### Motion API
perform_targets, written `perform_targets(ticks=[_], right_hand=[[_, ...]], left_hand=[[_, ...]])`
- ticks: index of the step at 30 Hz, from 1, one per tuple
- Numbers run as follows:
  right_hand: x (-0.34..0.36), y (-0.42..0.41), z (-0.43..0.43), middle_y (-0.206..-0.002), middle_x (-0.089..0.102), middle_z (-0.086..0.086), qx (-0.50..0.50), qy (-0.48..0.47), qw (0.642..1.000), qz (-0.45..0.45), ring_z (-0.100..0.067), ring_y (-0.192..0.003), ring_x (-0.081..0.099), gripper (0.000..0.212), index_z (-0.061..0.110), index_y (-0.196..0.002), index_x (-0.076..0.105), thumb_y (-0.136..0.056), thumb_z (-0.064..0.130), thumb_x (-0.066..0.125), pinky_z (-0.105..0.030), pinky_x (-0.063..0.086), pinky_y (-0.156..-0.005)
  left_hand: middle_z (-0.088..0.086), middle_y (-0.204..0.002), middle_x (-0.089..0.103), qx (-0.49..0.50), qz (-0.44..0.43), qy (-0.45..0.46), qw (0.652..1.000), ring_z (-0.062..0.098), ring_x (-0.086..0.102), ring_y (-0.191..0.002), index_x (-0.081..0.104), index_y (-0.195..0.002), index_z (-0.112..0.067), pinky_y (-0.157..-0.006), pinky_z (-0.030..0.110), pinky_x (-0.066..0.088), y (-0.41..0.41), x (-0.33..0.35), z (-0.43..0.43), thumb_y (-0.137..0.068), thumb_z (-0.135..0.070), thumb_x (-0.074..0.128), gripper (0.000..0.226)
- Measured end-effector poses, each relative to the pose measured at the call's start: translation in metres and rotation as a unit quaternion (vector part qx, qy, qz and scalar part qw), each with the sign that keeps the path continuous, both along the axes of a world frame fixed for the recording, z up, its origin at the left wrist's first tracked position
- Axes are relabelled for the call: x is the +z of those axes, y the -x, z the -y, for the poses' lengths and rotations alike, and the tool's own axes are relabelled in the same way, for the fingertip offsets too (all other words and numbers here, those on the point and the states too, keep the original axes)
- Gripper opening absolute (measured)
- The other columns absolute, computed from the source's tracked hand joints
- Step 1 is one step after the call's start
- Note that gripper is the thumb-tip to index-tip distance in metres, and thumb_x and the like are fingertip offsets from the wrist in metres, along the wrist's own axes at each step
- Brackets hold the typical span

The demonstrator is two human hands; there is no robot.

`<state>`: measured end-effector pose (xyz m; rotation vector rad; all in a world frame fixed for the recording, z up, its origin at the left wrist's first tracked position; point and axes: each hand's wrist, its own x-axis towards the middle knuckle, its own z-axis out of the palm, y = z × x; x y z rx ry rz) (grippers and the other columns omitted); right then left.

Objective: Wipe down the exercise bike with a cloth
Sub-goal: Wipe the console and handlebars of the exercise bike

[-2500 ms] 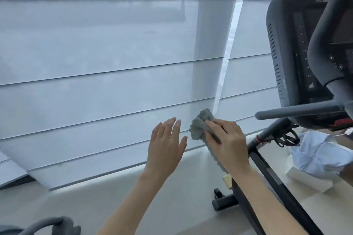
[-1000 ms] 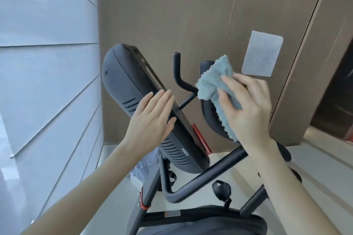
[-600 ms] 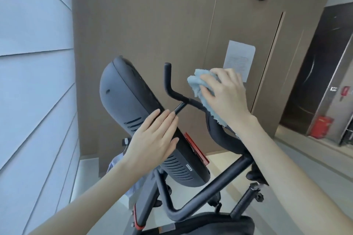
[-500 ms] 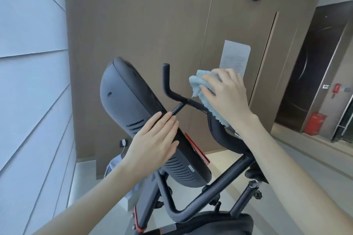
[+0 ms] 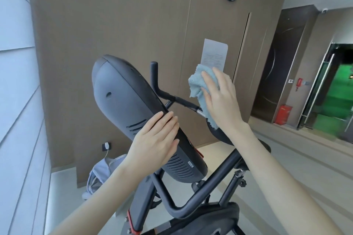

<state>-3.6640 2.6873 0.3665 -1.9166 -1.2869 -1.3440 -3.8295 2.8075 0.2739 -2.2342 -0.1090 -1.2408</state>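
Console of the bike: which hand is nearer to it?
Left. The left hand lies flat on the console, touching its edge. The right hand holds the cloth on the handlebar, off to the console's right and apart from it.

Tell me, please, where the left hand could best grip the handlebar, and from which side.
Probably the upright handlebar end: a thin round tube standing free beside the console, so fingers can curl round it. Come from the left, over the console, because the right hand holds the cloth against the bar further right.
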Motion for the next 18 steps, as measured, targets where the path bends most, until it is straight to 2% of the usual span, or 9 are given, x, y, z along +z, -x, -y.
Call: perform_targets(ticks=[2,6,12,15,18], right_hand=[[0.013,-0.001,-0.003,-0.121,0.056,-0.018,-0.012,0.025,1.000,0.009,-0.036,-0.111,0.049,0.030,0.005,-0.120,0.059,-0.092,0.014,0.056,-0.043,0.038,-0.093],[0.038,-0.004,-0.013,-0.107,0.058,-0.007,0.010,0.070,0.996,-0.050,-0.026,-0.102,0.048,0.027,0.011,-0.114,0.062,-0.095,0.027,0.050,-0.033,0.031,-0.087],[0.003,0.000,-0.003,-0.129,0.046,-0.019,0.012,0.031,0.999,-0.011,-0.034,-0.122,0.039,0.028,0.006,-0.118,0.056,-0.091,0.010,0.057,-0.044,0.037,-0.101],[0.015,-0.005,-0.006,-0.130,0.047,-0.018,0.007,0.050,0.999,-0.014,-0.034,-0.122,0.039,0.029,0.008,-0.120,0.056,-0.091,0.012,0.056,-0.046,0.036,-0.100],[0.025,-0.008,-0.013,-0.135,0.044,-0.014,0.024,0.051,0.996,-0.065,-0.031,-0.126,0.036,0.031,0.010,-0.125,0.055,-0.095,0.018,0.052,-0.043,0.031,-0.104]], left_hand=[[0.010,-0.126,0.062,-0.004,-0.005,0.003,1.000,0.026,0.050,-0.127,0.066,-0.115,-0.004,-0.114,0.041,0.024,0.000,-0.001,-0.002,-0.096,-0.029,0.044,0.039],[0.010,-0.127,0.061,-0.011,-0.007,0.014,1.000,0.026,0.049,-0.128,0.065,-0.116,-0.004,-0.116,0.041,0.022,-0.002,-0.003,-0.004,-0.097,-0.030,0.042,0.039],[0.010,-0.127,0.061,-0.019,-0.008,0.018,1.000,0.027,0.048,-0.128,0.065,-0.117,-0.004,-0.116,0.041,0.021,-0.002,-0.004,-0.004,-0.096,-0.029,0.042,0.039],[0.009,-0.128,0.061,-0.018,-0.013,0.011,1.000,0.026,0.048,-0.128,0.065,-0.117,-0.005,-0.117,0.040,0.020,-0.001,-0.003,-0.006,-0.096,-0.029,0.044,0.038],[0.009,-0.128,0.061,-0.015,-0.013,0.013,1.000,0.025,0.047,-0.129,0.065,-0.116,-0.005,-0.117,0.040,0.019,-0.001,-0.002,-0.006,-0.095,-0.029,0.045,0.038]])
